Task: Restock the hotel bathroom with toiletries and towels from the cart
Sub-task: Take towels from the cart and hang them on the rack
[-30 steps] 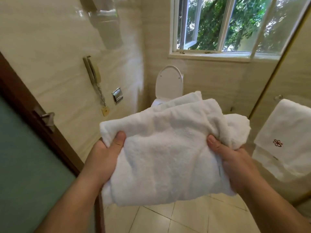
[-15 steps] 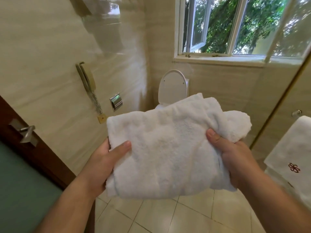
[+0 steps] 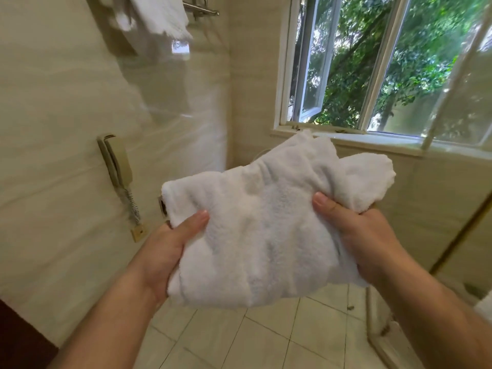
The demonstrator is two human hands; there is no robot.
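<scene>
The left hand (image 3: 170, 246) and right hand (image 3: 356, 235) grip a crumpled white terry towel (image 3: 261, 235) by its two sides. The thumbs press on top and the fingers curl out of sight beneath. The towel is held in the air above the pale tiled floor (image 3: 266, 342). On the left wall hangs a beige corded telephone (image 3: 117, 161). Higher up, another white towel (image 3: 159, 14) drapes a metal rack (image 3: 202, 10). Beyond, a white-framed window (image 3: 372, 62) stands ajar.

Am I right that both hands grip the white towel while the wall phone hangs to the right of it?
Not quite: the head view shows the wall phone to the left of the towel. The left hand and right hand do grip it.
</scene>
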